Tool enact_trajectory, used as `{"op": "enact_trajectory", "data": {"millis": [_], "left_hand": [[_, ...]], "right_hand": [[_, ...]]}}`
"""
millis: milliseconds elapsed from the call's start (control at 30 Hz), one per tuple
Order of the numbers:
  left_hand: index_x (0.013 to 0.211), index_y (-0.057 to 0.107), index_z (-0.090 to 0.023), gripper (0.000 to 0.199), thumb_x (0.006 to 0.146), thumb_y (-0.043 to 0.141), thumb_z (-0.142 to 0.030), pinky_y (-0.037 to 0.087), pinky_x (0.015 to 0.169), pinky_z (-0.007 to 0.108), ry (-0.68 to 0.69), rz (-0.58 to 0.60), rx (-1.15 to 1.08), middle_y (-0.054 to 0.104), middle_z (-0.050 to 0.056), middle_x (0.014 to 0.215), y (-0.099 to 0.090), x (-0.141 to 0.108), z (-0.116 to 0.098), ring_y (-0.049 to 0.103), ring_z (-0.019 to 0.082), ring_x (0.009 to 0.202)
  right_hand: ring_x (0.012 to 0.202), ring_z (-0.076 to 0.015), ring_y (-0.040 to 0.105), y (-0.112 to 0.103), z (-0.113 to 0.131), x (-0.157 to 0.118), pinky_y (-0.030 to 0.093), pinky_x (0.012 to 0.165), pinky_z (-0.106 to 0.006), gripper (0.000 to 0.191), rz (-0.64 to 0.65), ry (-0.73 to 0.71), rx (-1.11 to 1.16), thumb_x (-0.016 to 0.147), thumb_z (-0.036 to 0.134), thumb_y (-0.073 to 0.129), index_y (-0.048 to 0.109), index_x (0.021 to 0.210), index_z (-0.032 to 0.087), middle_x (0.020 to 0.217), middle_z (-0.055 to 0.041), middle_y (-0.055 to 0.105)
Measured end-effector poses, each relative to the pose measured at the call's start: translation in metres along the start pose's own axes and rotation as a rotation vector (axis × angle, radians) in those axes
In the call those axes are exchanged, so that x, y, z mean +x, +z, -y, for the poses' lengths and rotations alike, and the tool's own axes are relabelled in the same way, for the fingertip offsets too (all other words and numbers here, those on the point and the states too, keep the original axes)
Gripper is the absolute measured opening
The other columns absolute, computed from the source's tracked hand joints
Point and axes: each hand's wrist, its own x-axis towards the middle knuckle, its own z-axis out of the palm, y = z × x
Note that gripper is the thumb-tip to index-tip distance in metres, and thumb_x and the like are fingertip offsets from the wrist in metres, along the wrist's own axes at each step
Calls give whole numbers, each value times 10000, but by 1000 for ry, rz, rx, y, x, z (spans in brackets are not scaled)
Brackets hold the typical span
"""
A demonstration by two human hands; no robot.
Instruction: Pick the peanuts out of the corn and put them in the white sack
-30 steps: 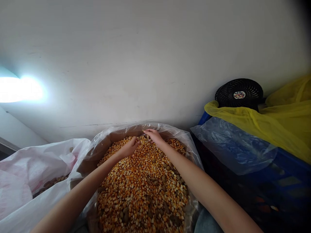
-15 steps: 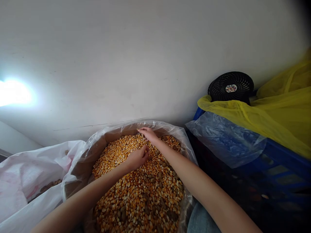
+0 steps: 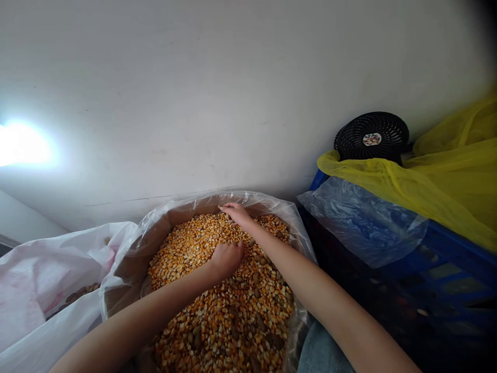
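Note:
Yellow-orange corn kernels point(image 3: 186, 248), mixed with darker brown lumps, fill a sack with a clear plastic liner point(image 3: 155, 212). Over the middle of the kernels is my left hand point(image 3: 228, 258), its fingers curled closed; whatever they hold, if anything, is hidden. My right hand point(image 3: 236, 213) lies farther back, near the rear edge of the kernels. Its thumb and fingertips are pinched together on something small that I cannot make out.
A white sack point(image 3: 70, 254) with brown lumps point(image 3: 81, 292) inside stands at the left. On the right a blue crate point(image 3: 450, 248) carries yellow mesh point(image 3: 446, 181), clear plastic point(image 3: 365, 217) and a black fan point(image 3: 371, 137). A pale wall point(image 3: 217, 103) rises behind.
My left hand has moved slightly right over the kernels, and its fingers look more tightly curled. My right hand has stayed nearly in place, still pinched.

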Motion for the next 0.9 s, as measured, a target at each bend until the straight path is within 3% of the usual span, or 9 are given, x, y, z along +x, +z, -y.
{"op": "enact_trajectory", "data": {"millis": [133,267,400,533,900], "left_hand": [[940,445,-190,275,839,227,-324,412,567,298,-62,-20,-185,620,90,787,-5,-1,13,592,216,693],[922,432,-212,235,837,237,-313,394,561,249,-27,-84,-365,614,42,810,-11,-5,21,576,171,697],[939,436,-194,284,839,214,-340,411,567,296,92,-74,-151,611,73,762,-11,-11,9,580,204,645],[931,446,-159,219,821,275,-240,432,558,324,271,-56,16,595,113,770,-1,-13,-6,584,231,672],[959,441,-127,203,824,295,-168,459,529,287,309,-90,184,576,98,787,5,-12,-8,588,200,698]], "right_hand": [[395,-58,374,-1,-1,1,254,343,-170,208,-10,7,27,643,376,574,538,718,185,495,53,411],[421,-60,378,-2,-1,3,268,346,-163,215,-23,6,54,642,385,565,537,726,189,522,49,413],[425,-58,374,-2,-1,3,268,341,-160,211,-14,1,50,638,379,567,544,714,183,532,46,412],[409,-56,377,-1,0,0,274,341,-164,206,-13,12,41,640,377,573,541,705,183,511,53,397],[404,-55,384,0,1,-2,268,340,-165,203,21,17,7,648,366,577,539,717,179,513,57,403]]}}
